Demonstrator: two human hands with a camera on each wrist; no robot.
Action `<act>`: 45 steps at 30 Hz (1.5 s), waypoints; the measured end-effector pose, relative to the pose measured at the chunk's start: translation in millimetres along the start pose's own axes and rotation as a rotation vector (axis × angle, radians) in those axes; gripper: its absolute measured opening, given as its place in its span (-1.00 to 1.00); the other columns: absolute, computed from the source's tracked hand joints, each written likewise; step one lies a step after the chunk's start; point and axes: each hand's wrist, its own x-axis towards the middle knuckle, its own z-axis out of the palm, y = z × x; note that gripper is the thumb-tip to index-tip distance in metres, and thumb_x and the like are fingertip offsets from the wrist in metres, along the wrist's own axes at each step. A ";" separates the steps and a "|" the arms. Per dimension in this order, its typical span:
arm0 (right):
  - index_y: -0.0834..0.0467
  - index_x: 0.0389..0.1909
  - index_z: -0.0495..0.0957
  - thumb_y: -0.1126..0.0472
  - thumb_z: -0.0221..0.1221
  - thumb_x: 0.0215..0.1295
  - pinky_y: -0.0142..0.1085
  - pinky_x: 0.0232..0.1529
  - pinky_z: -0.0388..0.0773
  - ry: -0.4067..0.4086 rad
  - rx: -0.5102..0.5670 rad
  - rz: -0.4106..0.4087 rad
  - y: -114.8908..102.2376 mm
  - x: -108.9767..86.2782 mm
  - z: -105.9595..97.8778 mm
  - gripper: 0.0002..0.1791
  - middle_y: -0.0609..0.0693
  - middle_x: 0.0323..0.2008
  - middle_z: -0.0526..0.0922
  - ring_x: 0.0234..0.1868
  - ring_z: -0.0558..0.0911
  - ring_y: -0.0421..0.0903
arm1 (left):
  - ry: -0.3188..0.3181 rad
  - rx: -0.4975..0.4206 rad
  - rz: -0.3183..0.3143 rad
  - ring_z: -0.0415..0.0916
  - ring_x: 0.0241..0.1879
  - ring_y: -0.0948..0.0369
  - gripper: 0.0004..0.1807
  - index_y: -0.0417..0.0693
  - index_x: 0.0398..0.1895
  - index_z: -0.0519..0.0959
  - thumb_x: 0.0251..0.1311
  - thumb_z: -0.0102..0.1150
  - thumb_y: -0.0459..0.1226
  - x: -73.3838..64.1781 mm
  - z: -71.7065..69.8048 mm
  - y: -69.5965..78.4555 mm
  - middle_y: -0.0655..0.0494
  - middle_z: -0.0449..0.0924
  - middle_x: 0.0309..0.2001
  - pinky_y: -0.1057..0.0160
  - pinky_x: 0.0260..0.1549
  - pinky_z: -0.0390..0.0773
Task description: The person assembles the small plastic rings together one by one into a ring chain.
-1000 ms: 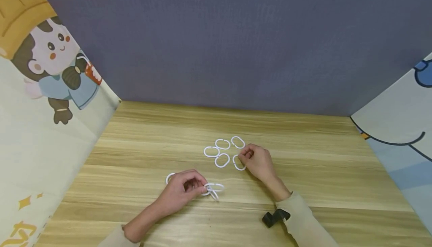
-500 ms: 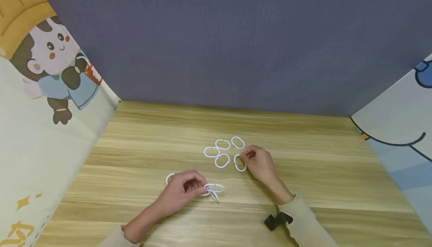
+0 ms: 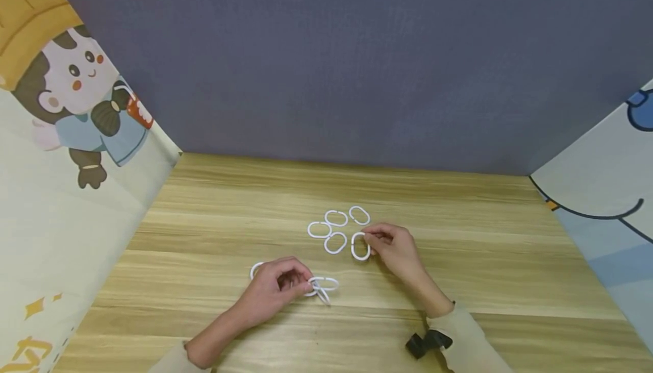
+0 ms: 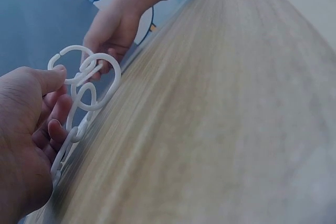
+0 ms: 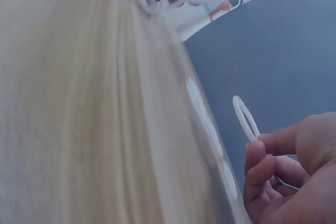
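In the head view my left hand pinches a short chain of white oval rings between thumb and fingertips. The left wrist view shows these links hooked through one another, several trailing below the palm; part of the chain passes behind the hand. My right hand pinches the top of a single white split ring between thumb and index finger. In the right wrist view that ring stands up from the fingertips, off the table.
Several loose white rings lie flat on the wood-grain table, just left of the right hand. A dark blue-grey panel closes the back, with cartoon-printed walls at both sides. A black band sits on the right sleeve.
My right hand has lifted the nearest loose ring from the table and moved slightly towards the front and right; the ring has turned more upright. The left hand and chain stay put.
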 end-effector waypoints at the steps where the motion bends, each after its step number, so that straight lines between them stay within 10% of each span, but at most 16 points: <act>1: 0.36 -0.03 0.79 0.41 0.36 0.49 -0.45 -0.48 0.52 -0.006 0.009 0.009 -3.1 -1.9 0.2 -0.86 0.09 -0.35 0.74 -0.45 0.60 -0.19 | 0.001 0.000 -0.001 0.48 -0.42 0.40 -0.89 0.02 -0.18 0.78 0.31 0.57 -0.29 0.0 0.0 0.0 0.24 0.67 -0.36 0.42 -0.49 0.48; 23: 0.56 -0.08 0.62 0.47 0.26 0.39 -0.43 -0.53 0.49 -0.329 0.129 -0.086 -37.4 -40.0 18.0 -0.80 -0.03 -0.53 0.60 -0.56 0.54 -0.22 | -0.004 0.004 -0.010 0.49 -0.41 0.39 -0.89 -0.01 -0.17 0.78 0.33 0.56 -0.28 0.4 0.3 3.1 0.22 0.68 -0.35 0.42 -0.47 0.50; 45: 0.41 -0.15 0.70 0.45 0.37 0.35 -0.45 -0.52 0.61 -0.292 0.133 0.067 -29.8 -50.4 33.2 -0.88 0.03 -0.48 0.67 -0.53 0.60 -0.18 | -0.012 0.003 0.001 0.46 -0.43 0.39 -0.88 -0.01 -0.15 0.78 0.34 0.56 -0.27 -2.6 1.6 6.0 0.22 0.65 -0.37 0.42 -0.49 0.48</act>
